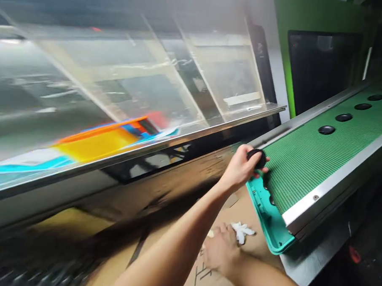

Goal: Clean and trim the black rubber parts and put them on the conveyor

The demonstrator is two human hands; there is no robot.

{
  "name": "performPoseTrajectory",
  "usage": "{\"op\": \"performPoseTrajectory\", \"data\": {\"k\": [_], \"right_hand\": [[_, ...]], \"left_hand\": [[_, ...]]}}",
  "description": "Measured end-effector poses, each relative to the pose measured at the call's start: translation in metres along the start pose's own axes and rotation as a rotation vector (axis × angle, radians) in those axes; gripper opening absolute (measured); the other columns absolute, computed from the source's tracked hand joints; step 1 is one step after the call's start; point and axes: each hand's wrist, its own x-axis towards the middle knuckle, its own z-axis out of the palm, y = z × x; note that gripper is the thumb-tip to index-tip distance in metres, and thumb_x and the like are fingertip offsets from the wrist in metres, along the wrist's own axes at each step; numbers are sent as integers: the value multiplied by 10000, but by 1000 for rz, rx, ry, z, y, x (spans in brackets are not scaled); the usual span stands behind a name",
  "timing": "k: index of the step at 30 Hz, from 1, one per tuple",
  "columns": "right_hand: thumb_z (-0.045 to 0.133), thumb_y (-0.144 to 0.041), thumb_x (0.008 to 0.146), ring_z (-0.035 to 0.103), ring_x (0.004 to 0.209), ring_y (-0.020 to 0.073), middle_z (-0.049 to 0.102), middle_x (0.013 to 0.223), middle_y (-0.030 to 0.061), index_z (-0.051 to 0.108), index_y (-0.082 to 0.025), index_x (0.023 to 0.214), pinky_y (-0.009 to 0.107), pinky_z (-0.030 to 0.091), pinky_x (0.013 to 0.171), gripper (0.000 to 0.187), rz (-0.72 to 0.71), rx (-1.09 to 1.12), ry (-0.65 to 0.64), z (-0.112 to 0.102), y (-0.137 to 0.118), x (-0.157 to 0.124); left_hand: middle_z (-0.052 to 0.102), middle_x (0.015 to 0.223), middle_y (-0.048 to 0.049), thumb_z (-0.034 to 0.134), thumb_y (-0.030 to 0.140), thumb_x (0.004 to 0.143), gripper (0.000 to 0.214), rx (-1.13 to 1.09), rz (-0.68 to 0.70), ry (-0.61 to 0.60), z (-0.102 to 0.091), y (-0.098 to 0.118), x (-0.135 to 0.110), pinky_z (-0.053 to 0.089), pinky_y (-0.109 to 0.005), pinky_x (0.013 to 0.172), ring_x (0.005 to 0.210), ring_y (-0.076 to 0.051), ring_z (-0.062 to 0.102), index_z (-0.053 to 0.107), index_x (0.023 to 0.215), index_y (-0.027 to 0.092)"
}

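My left hand (242,168) reaches out to the near end of a green conveyor belt (307,160) and is closed on a black round cap (257,157). Several more black caps, such as the nearest one (326,130), lie in a row along the belt's far side. My right hand (221,250) rests low on a sheet of brown cardboard (239,204), back up and fingers tucked out of sight. A crumpled white cloth (241,231) lies right beside it. A teal plastic tray (270,220) sits under the belt's end.
A long clear guard panel (124,85) with a metal lower edge slopes across the left, with orange, yellow and blue shapes blurred behind it. A green machine housing with a dark window (321,68) stands at the back right. The belt's metal frame (338,179) runs along the right.
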Motion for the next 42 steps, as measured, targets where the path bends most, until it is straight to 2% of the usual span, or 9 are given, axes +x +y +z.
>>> {"op": "performPoseTrajectory", "data": {"k": [5, 10, 17, 20, 27, 32, 36, 40, 42], "right_hand": [[604, -309, 839, 586, 1052, 307, 694, 1083, 121, 721, -190, 1019, 406, 472, 843, 245, 31, -87, 49, -11, -1, -7], [565, -310, 864, 579, 1051, 274, 689, 1091, 106, 721, -207, 1012, 379, 454, 886, 238, 51, -93, 66, -9, 3, -7], [607, -323, 893, 594, 1117, 213, 703, 1194, 56, 685, -240, 1207, 324, 445, 989, 334, 200, 182, 334, -10, 3, 3], [631, -330, 883, 601, 1121, 207, 704, 1194, 57, 694, -228, 1192, 319, 452, 1005, 331, 128, 262, 354, -4, -12, 1], [525, -327, 964, 524, 1141, 255, 597, 1362, 80, 708, -257, 1228, 390, 441, 1011, 328, -164, -2, 215, 17, -46, -15], [434, -302, 1005, 500, 1100, 277, 583, 1364, 129, 675, -219, 1290, 427, 432, 985, 382, -10, -194, 203, 13, -52, -4], [463, -313, 995, 480, 1127, 283, 545, 1393, 116, 647, -275, 1321, 426, 429, 980, 377, -136, -223, 112, 15, -57, -5], [449, -319, 995, 477, 1106, 286, 569, 1342, 132, 657, -246, 1309, 428, 435, 971, 383, -31, -242, 140, 15, -57, -8], [437, -323, 1000, 478, 1115, 283, 561, 1359, 119, 650, -256, 1318, 427, 435, 977, 389, -80, -237, 127, 13, -55, -10]], "left_hand": [[707, 973, -80, 648, 283, 878, 367, -452, -201, 424, -106, -84, -130, 415, -205, 455, 668, -171, 664, 552, 1228, 228], [693, 948, -102, 344, 416, 1028, 350, -844, -370, 585, -141, -151, -199, 526, -306, 566, 764, -229, 698, 588, 1191, 224], [698, 931, -93, 408, 295, 1010, 262, -1108, -398, 544, -143, -190, -206, 543, -294, 601, 788, -201, 695, 637, 1016, 167], [718, 970, -95, 431, 247, 987, 252, -1185, -361, 512, -140, -194, -204, 579, -317, 721, 845, -186, 698, 660, 942, 150], [733, 1072, -162, 400, 348, 1002, 357, -1270, -419, 399, -147, -193, -206, 552, -463, 973, 1036, -273, 707, 678, 1049, 129], [742, 1064, -154, 378, 309, 1017, 353, -1261, -355, 466, -148, -193, -208, 547, -413, 993, 1052, -249, 707, 674, 1058, 121], [738, 1089, -171, 391, 353, 1012, 380, -1293, -392, 434, -150, -194, -211, 549, -437, 990, 1071, -272, 702, 678, 1080, 114], [737, 1095, -162, 389, 308, 1019, 350, -1256, -335, 458, -153, -194, -215, 532, -411, 1017, 1097, -257, 692, 676, 1066, 114], [741, 1082, -157, 389, 312, 1018, 350, -1252, -362, 441, -153, -193, -215, 529, -423, 1023, 1092, -259, 693, 681, 1049, 121]]}}
